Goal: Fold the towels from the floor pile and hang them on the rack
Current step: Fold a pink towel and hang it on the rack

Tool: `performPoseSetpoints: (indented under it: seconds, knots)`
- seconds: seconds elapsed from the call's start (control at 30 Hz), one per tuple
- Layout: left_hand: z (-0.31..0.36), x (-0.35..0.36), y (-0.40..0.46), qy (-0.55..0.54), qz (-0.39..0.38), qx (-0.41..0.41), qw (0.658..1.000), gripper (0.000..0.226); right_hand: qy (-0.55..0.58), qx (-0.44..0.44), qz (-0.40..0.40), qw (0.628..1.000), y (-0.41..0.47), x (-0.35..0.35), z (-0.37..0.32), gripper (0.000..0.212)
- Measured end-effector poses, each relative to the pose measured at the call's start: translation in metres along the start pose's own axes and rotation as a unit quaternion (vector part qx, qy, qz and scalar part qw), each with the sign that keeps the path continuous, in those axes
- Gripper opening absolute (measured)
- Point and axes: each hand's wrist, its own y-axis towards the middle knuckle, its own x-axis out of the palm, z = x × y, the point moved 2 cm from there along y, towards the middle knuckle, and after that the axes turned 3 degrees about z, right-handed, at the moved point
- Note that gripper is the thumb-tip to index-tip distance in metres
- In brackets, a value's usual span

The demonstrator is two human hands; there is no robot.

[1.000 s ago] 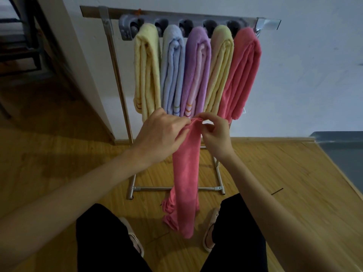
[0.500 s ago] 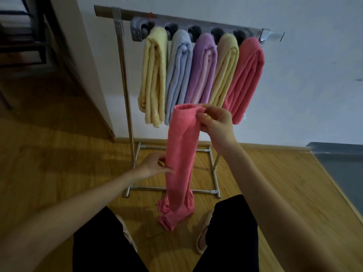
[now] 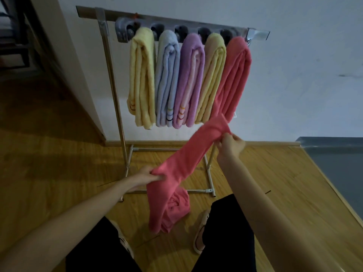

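Pink towel spans both hands: right hand pinches its top, left hand grips mid-length; lower part hangs bunched.

Five folded towels crowd the metal rack's top bar at twelve o'clock; bare bar remains at eleven o'clock.

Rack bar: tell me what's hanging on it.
Five folded towels hang from the bar: yellow, blue, purple, yellow, pink. Their tops cover the holders.
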Motion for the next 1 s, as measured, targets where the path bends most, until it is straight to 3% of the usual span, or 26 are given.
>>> performPoseSetpoints:
  seconds: [0.13, 0.27, 0.33, 0.43, 0.47, 0.5, 0.57, 0.63, 0.77, 1.0]
  knots:
    - [0.033, -0.018, -0.005, 0.007, 0.0, 0.065, 0.998, 0.056, -0.139, 0.06, 0.006, 0.988, 0.028, -0.029, 0.063, 0.026]
    - [0.082, -0.031, -0.016, 0.034, -0.032, 0.16, 0.986, 0.032, -0.336, 0.112, -0.15, 0.923, 0.031, -0.047, 0.114, 0.032]
    - [0.108, -0.036, -0.029, 0.058, -0.071, 0.187, 0.978, 0.034, -0.456, 0.103, -0.233, 0.853, 0.026, -0.056, 0.122, 0.036]
    - [0.137, -0.045, -0.047, 0.1, -0.131, 0.199, 0.966, 0.018, -0.674, 0.006, -0.346, 0.652, 0.023, -0.058, 0.12, 0.052]
    - [0.144, -0.046, -0.052, 0.111, -0.151, 0.203, 0.961, 0.015, -0.699, -0.052, -0.362, 0.615, 0.021, -0.054, 0.117, 0.058]
    - [0.149, -0.047, -0.056, 0.121, -0.168, 0.203, 0.957, 0.012, -0.679, -0.107, -0.37, 0.625, 0.018, -0.047, 0.112, 0.062]
    - [0.154, -0.046, -0.06, 0.136, -0.192, 0.195, 0.952, 0.011, -0.535, -0.165, -0.411, 0.72, 0.005, -0.03, 0.097, 0.065]
    - [0.156, -0.044, -0.061, 0.146, -0.205, 0.19, 0.949, 0.012, -0.376, -0.106, -0.495, 0.776, -0.008, -0.017, 0.079, 0.069]
    - [0.153, -0.044, -0.062, 0.149, -0.203, 0.19, 0.949, 0.015, -0.279, -0.013, -0.593, 0.755, -0.024, -0.009, 0.069, 0.061]
    - [0.141, -0.053, -0.064, 0.127, -0.2, 0.161, 0.958, 0.016, -0.273, 0.025, -0.608, 0.745, -0.027, -0.004, 0.063, 0.02]
